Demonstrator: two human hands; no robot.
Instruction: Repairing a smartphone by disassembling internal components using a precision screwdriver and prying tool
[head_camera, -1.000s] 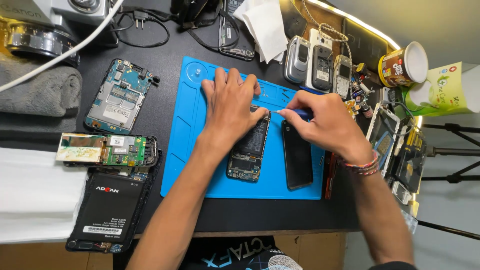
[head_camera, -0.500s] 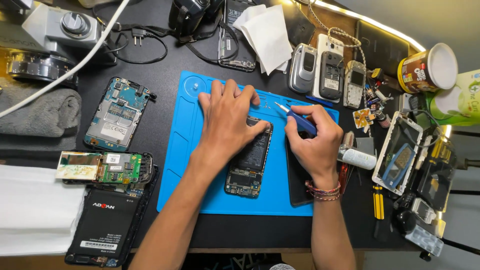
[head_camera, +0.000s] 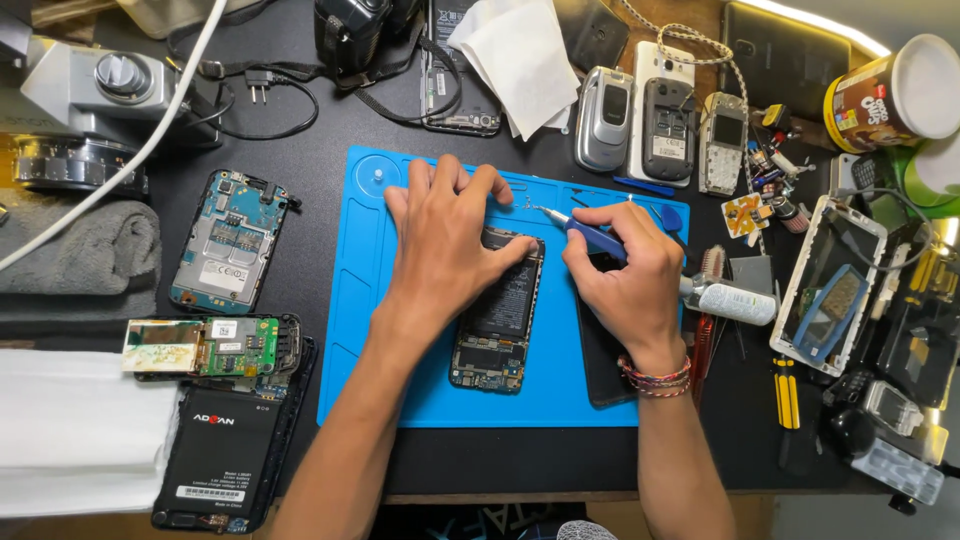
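Note:
An opened smartphone with its back off lies lengthwise on a blue repair mat. My left hand rests flat on the phone's upper left part, fingers spread toward the mat's far edge. My right hand grips a blue-handled screwdriver, whose thin metal tip points left to a spot just above the phone's top edge. A black back cover lies on the mat under my right wrist, partly hidden.
Left of the mat lie a blue circuit-board phone, a green board and a black battery cover. Several old phones sit behind the mat. Tools, a white phone frame and a tin crowd the right.
The camera has drawn closer. My right hand shifted left and up, bringing the screwdriver tip nearer the phone's top edge. My left hand stayed pressed on the phone.

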